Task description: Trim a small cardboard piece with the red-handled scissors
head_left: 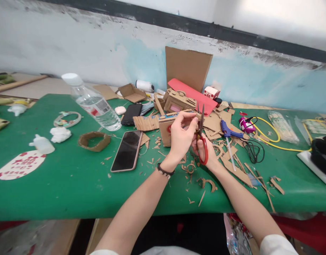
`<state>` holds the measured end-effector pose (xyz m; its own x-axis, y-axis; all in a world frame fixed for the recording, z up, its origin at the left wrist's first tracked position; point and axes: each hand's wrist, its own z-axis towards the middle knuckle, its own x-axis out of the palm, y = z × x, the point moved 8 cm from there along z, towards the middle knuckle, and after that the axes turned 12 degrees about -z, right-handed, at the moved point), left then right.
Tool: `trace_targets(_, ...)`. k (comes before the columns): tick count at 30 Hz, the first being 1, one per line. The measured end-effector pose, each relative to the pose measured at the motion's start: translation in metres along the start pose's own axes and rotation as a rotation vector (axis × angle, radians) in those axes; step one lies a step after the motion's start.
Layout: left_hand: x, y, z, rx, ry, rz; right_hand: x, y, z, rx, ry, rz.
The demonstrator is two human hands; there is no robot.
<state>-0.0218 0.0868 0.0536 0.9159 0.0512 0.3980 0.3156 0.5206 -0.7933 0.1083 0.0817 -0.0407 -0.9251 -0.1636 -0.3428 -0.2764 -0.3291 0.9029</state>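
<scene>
My left hand [182, 134] is pinched around a small cardboard piece [197, 117] above the middle of the green table. Close beside it on the right, my right hand [206, 151] grips red-handled scissors [204, 152]. The blades point up, slightly parted, right against the small piece. Behind my left hand stands a cardboard box [165, 132] with a red mark, partly covered by that hand. A cardboard camera-like model [179, 101] sits farther back. Cardboard scraps [238, 171] and curved offcuts [209, 184] lie below and to the right of my hands.
A phone [127, 151], a cardboard ring [94, 141] and a tilted water bottle [95, 104] are on the left of the green table [80, 191]. On the right lie a blue glue gun [230, 131], a purple plug block [246, 125] and a yellow cable [274, 129].
</scene>
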Motion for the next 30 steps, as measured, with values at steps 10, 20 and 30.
trace_targets(10, -0.001, -0.003, 0.008, -0.004, 0.09, 0.04, -0.002, 0.005, 0.001, -0.011, 0.056, -0.011)
trace_targets(20, -0.007, -0.004, 0.011, -0.069, 0.112, 0.13, -0.002, -0.004, 0.0, 0.001, 0.034, -0.055)
trace_targets(30, -0.001, -0.003, 0.007, -0.04, 0.123, 0.119, -0.006, 0.002, 0.005, -0.057, 0.07, -0.068)
